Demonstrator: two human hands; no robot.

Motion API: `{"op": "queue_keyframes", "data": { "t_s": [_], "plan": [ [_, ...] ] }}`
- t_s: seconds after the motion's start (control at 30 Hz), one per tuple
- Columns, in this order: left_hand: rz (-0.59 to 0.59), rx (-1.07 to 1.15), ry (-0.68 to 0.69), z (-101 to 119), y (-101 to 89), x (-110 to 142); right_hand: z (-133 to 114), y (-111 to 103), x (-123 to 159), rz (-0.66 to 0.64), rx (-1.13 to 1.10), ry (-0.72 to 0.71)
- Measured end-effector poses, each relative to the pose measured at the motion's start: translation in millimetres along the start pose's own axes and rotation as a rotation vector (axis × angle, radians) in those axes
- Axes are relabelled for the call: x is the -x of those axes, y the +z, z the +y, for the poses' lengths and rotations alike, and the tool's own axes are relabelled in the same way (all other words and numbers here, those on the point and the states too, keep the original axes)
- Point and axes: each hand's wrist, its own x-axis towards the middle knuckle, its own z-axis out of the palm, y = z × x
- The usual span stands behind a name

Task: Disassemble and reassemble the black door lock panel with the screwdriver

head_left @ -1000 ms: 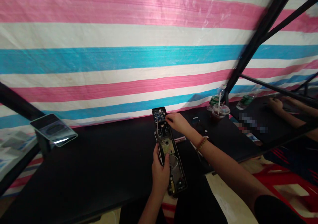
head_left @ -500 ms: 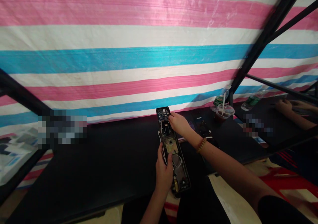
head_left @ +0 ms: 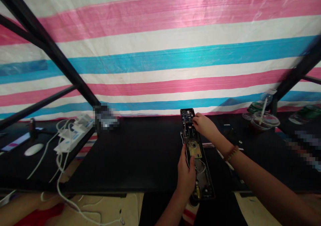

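A long narrow black housing, which looks like an opened smart door lock panel point(head_left: 205, 181), stands tilted at the table's front edge. Inside it are a circuit board point(head_left: 186, 116) at the far end, a gold-coloured metal plate point(head_left: 195, 149) in the middle, and a brass-coloured cylinder point(head_left: 198, 190) near the bottom. Thin white wires run along its left side and loop below the plate. My left hand point(head_left: 187, 176) grips the panel's lower left side, thumb over the edge. At the circuit board's right edge, my right hand point(head_left: 204, 125) pinches something too small to make out.
A black table point(head_left: 135, 155) lies under a striped tarp point(head_left: 160, 64). A lidded drink cup point(head_left: 263, 122) and a plastic bottle point(head_left: 267, 99) stand on the right. Dark flat items lie beside my right forearm. White power strips point(head_left: 72, 135) with cables and a mouse point(head_left: 33, 149) are left.
The view has turned left, so the panel and hands appear further right and the power strips have come into sight. Both hands keep about the same places on the panel.
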Motion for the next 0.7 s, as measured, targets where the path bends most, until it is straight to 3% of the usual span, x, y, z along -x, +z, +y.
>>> {"op": "queue_keyframes", "data": {
  "t_s": [0.37,0.47,0.53,0.6,0.7],
  "plan": [
    [0.001,-0.01,-0.001,4.1,1.4,-0.8,-8.6,4.5,3.9,0.033,-0.01,0.045],
    [-0.007,-0.043,0.012,10.4,-6.9,-2.9,-9.2,3.5,19.0,0.137,-0.113,0.05],
    [0.034,-0.118,0.039,13.6,-27.1,-7.8,-12.7,4.2,39.9,0.276,-0.222,0.061],
    [0.12,-0.285,0.082,13.6,-59.5,-17.0,-19.9,5.8,67.9,0.398,-0.35,0.081],
    [0.211,-0.59,0.103,5.6,-113.8,-37.2,-33.8,10.9,112.5,0.442,-0.524,0.145]
  ]
}}
